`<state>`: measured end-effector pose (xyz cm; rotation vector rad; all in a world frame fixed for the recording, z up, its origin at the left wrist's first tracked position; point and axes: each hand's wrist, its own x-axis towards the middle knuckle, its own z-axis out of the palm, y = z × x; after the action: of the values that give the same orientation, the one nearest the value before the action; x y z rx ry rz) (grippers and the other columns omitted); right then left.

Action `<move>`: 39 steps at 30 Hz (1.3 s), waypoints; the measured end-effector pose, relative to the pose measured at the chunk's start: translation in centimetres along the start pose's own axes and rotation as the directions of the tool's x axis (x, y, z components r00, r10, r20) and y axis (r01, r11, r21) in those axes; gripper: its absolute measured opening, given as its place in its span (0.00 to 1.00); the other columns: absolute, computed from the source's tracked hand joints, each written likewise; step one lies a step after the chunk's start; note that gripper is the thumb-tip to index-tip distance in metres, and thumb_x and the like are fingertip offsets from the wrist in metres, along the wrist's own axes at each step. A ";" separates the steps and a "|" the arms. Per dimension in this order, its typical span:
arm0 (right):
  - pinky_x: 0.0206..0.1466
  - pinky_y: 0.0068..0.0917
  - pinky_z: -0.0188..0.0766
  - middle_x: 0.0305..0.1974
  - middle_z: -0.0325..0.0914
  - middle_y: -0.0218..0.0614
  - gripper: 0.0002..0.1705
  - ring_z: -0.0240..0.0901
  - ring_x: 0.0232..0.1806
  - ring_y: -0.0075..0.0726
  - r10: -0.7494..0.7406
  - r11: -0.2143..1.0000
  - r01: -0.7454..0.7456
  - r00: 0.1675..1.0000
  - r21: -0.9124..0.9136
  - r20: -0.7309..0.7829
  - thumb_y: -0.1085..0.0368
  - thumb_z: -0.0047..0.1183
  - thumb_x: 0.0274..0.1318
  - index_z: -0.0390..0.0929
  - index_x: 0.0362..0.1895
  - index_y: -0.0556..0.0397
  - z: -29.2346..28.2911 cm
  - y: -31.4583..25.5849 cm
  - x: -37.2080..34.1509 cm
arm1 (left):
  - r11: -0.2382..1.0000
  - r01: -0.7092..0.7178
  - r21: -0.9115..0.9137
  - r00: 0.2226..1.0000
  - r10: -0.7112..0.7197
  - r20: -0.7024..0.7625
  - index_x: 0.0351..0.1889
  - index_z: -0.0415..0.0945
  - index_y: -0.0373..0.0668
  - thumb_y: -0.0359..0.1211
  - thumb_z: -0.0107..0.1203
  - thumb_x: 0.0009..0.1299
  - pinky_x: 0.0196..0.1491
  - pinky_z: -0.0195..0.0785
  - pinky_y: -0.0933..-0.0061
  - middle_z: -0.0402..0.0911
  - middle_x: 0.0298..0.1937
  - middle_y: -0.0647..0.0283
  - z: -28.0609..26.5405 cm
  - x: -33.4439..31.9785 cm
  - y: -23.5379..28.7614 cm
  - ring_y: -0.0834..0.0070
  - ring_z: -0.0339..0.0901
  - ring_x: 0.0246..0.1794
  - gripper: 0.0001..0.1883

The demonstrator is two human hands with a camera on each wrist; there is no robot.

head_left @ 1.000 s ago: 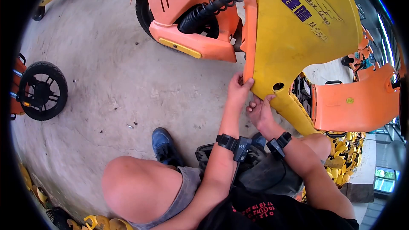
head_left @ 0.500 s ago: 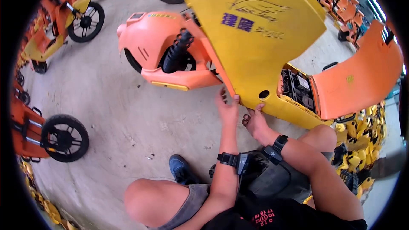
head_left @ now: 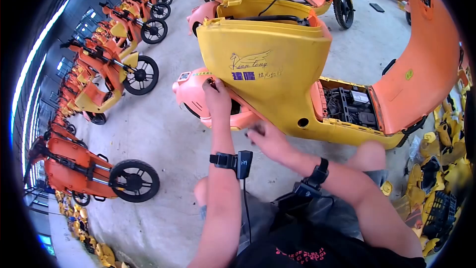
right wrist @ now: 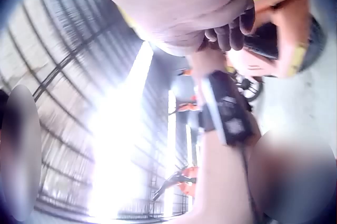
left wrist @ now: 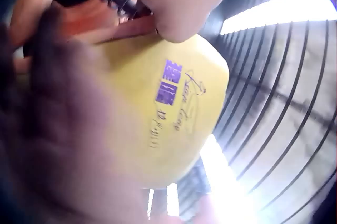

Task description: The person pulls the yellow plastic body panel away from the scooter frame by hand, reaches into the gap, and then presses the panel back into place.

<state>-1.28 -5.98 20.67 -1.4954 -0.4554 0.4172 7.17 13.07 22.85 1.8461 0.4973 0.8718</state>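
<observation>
In the head view, my left hand (head_left: 218, 101) is at the front edge of the yellow scooter panel (head_left: 267, 87), its fingers bent onto the upper part of the orange trim strip (head_left: 254, 110). The left wrist view shows this hand (left wrist: 181, 6) against the orange strip (left wrist: 118, 32), beside the lettered yellow panel (left wrist: 142, 82); its fingertips are hidden. Lower and to the right, my right hand (head_left: 270, 143) hangs in the air below the strip, fingers loosely curled around nothing. The right wrist view shows that hand's (right wrist: 179, 11) bent fingers.
An open compartment (head_left: 349, 106) with black parts lies behind the panel, beside a raised orange cover (head_left: 414, 69). Rows of scooters (head_left: 119, 69) stand at the left, one wheel (head_left: 134, 180) nearby. Yellow parts (head_left: 448, 139) are piled at the right.
The head view has tilted up and shows more scooters. My left hand has moved up along the strip; my right hand has come away from the panel's lower edge.
</observation>
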 end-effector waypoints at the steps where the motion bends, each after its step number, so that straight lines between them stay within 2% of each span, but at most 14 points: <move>1: 0.39 0.31 0.71 0.34 0.79 0.38 0.15 0.77 0.35 0.35 -0.080 0.997 0.080 0.995 -0.011 -0.052 0.62 0.51 0.61 0.75 0.42 0.63 -0.4 -3.0 0.9 | 0.986 -0.050 0.157 0.999 0.048 0.017 0.56 0.64 0.27 0.37 0.51 0.74 0.44 0.72 0.71 0.76 0.46 0.50 -0.3 0.1 0.1 0.68 0.77 0.45 0.22; 3: 0.44 0.34 0.72 0.34 0.79 0.43 0.14 0.77 0.39 0.42 -0.293 0.950 0.267 0.941 -0.164 -0.170 0.62 0.51 0.61 0.75 0.41 0.62 -2.0 -9.3 2.4 | 0.942 -0.102 0.321 0.994 0.089 0.057 0.55 0.64 0.27 0.36 0.49 0.75 0.46 0.71 0.68 0.77 0.45 0.49 -0.9 -0.4 0.5 0.65 0.78 0.46 0.21; 4: 0.45 0.37 0.71 0.34 0.78 0.47 0.14 0.76 0.41 0.50 -0.430 0.881 0.357 0.877 -0.310 -0.213 0.61 0.51 0.60 0.74 0.41 0.61 -3.1 -11.8 3.3 | 0.963 -0.139 0.229 0.988 0.118 0.102 0.54 0.64 0.26 0.36 0.49 0.75 0.49 0.70 0.66 0.78 0.45 0.48 -1.4 -0.9 1.2 0.62 0.77 0.47 0.21; 5: 0.47 0.37 0.71 0.35 0.79 0.46 0.13 0.76 0.41 0.48 -0.561 0.788 0.405 0.783 -0.463 -0.269 0.62 0.52 0.60 0.75 0.41 0.61 -3.8 -13.2 4.5 | 0.977 -0.166 0.130 0.979 0.147 0.140 0.53 0.64 0.25 0.36 0.49 0.74 0.51 0.69 0.64 0.78 0.45 0.47 -1.6 -1.2 1.4 0.60 0.77 0.47 0.21; 8: 0.49 0.43 0.71 0.37 0.78 0.48 0.15 0.74 0.44 0.51 -0.822 0.431 0.356 0.534 -0.829 -0.198 0.59 0.53 0.55 0.76 0.42 0.56 -5.3 -15.6 8.8 | 0.995 -0.046 0.086 0.991 0.034 0.128 0.54 0.62 0.25 0.34 0.54 0.72 0.41 0.73 0.71 0.77 0.41 0.51 -0.9 -0.2 -0.5 0.68 0.78 0.40 0.22; 9: 0.49 0.43 0.71 0.37 0.78 0.48 0.15 0.74 0.44 0.51 -0.819 0.428 0.363 0.544 -0.828 -0.184 0.59 0.53 0.55 0.76 0.42 0.56 -5.3 -15.7 10.0 | 1.000 0.018 -0.008 0.990 -0.016 0.137 0.54 0.62 0.26 0.34 0.55 0.71 0.37 0.74 0.74 0.77 0.40 0.53 -0.8 0.0 -1.3 0.71 0.79 0.36 0.22; 11: 0.52 0.43 0.68 0.41 0.79 0.42 0.15 0.73 0.48 0.44 -0.866 0.153 0.276 0.501 -0.949 0.006 0.57 0.52 0.55 0.77 0.43 0.52 -5.2 -16.3 12.1 | 0.994 -0.078 -0.072 0.994 0.083 0.068 0.54 0.61 0.26 0.32 0.57 0.70 0.30 0.73 0.79 0.76 0.37 0.57 -0.4 0.0 -2.6 0.76 0.78 0.30 0.23; 12: 0.52 0.43 0.68 0.41 0.79 0.42 0.15 0.73 0.48 0.44 -0.866 0.149 0.284 0.499 -0.947 0.014 0.57 0.52 0.55 0.77 0.43 0.52 -5.3 -16.6 12.8 | 0.996 -0.063 -0.068 0.993 0.070 0.094 0.54 0.62 0.26 0.35 0.57 0.70 0.36 0.71 0.76 0.77 0.38 0.56 -0.6 -0.2 -2.4 0.73 0.77 0.34 0.24; 14: 0.55 0.45 0.66 0.45 0.78 0.37 0.18 0.71 0.53 0.39 -0.806 -0.069 0.156 0.573 -0.985 0.148 0.53 0.51 0.56 0.76 0.46 0.49 -5.3 -17.0 14.0 | 0.997 -0.052 -0.062 0.991 0.059 0.119 0.54 0.63 0.25 0.39 0.57 0.69 0.42 0.70 0.73 0.78 0.38 0.54 -0.8 -0.1 -2.1 0.70 0.76 0.38 0.26; 19: 0.52 0.43 0.69 0.44 0.79 0.38 0.21 0.75 0.51 0.39 -0.860 -0.095 0.119 0.490 -0.988 0.142 0.46 0.46 0.61 0.79 0.39 0.49 -5.9 -17.4 16.2 | 0.998 0.063 -0.011 0.989 -0.061 0.132 0.45 0.67 0.27 0.38 0.60 0.66 0.40 0.70 0.70 0.78 0.35 0.54 -0.9 0.0 -2.3 0.70 0.76 0.34 0.22; 21: 0.41 0.41 0.75 0.34 0.81 0.41 0.28 0.80 0.38 0.43 -0.671 0.056 0.185 0.735 -0.981 0.100 0.40 0.41 0.64 0.78 0.36 0.52 -6.5 -17.2 16.2 | 0.998 0.060 -0.031 0.990 -0.055 0.131 0.43 0.67 0.28 0.37 0.60 0.65 0.39 0.70 0.69 0.78 0.35 0.54 -1.0 -0.1 -2.0 0.69 0.76 0.33 0.21; 27: 0.35 0.42 0.77 0.24 0.81 0.44 0.34 0.81 0.29 0.48 -0.581 0.086 0.208 0.805 -0.974 0.121 0.37 0.36 0.65 0.79 0.29 0.53 -6.6 -18.4 15.7 | 0.999 0.040 0.016 0.988 -0.042 0.147 0.39 0.67 0.30 0.38 0.59 0.65 0.37 0.70 0.69 0.77 0.30 0.55 -1.1 -0.4 -2.1 0.71 0.74 0.29 0.19; 36: 0.42 0.41 0.76 0.30 0.83 0.42 0.31 0.82 0.36 0.46 -0.450 0.108 0.180 0.886 -0.978 0.113 0.41 0.37 0.65 0.84 0.32 0.52 -5.8 -19.4 14.4 | 0.993 0.078 -0.084 0.975 -0.059 0.214 0.39 0.64 0.32 0.34 0.56 0.67 0.35 0.68 0.72 0.74 0.30 0.59 -1.7 -1.1 -2.9 0.76 0.72 0.31 0.15; 39: 0.37 0.45 0.76 0.24 0.80 0.47 0.35 0.80 0.29 0.53 -0.564 0.107 0.213 0.818 -0.971 0.117 0.38 0.34 0.65 0.80 0.28 0.55 -6.4 -18.7 15.1 | 0.981 0.063 -0.186 0.971 -0.018 0.238 0.41 0.65 0.32 0.37 0.59 0.68 0.36 0.68 0.73 0.74 0.31 0.60 -1.7 -1.1 -3.3 0.76 0.72 0.32 0.18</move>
<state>14.58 -4.07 39.66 -2.5075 -0.9710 -0.7596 5.34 14.77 19.97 1.7269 0.2901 0.6386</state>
